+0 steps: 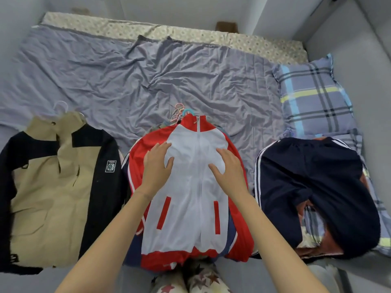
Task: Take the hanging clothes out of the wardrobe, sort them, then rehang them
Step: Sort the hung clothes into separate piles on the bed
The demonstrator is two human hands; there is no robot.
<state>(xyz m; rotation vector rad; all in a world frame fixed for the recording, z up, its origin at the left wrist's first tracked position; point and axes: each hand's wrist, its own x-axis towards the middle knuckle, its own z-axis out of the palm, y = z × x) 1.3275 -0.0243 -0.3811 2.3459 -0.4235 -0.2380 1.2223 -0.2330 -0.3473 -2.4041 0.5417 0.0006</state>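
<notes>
A red and white zip jacket (190, 197) lies face up on top of a pile of clothes at the near edge of the bed, with several coloured hangers (179, 113) poking out above its collar. My left hand (157, 163) rests flat on its left chest, fingers spread. My right hand (228, 166) lies flat on its right chest in the same way. A beige and black jacket (55, 182) on a white hanger (61, 106) lies to the left. A dark navy garment with white stripes (313, 187) lies in a heap to the right.
The clothes lie on a bed with a wrinkled grey-purple sheet (148, 77). A plaid pillow (313, 96) sits at the right. White walls close in on the far and right sides. My star-patterned trouser legs (190, 280) show at the bottom.
</notes>
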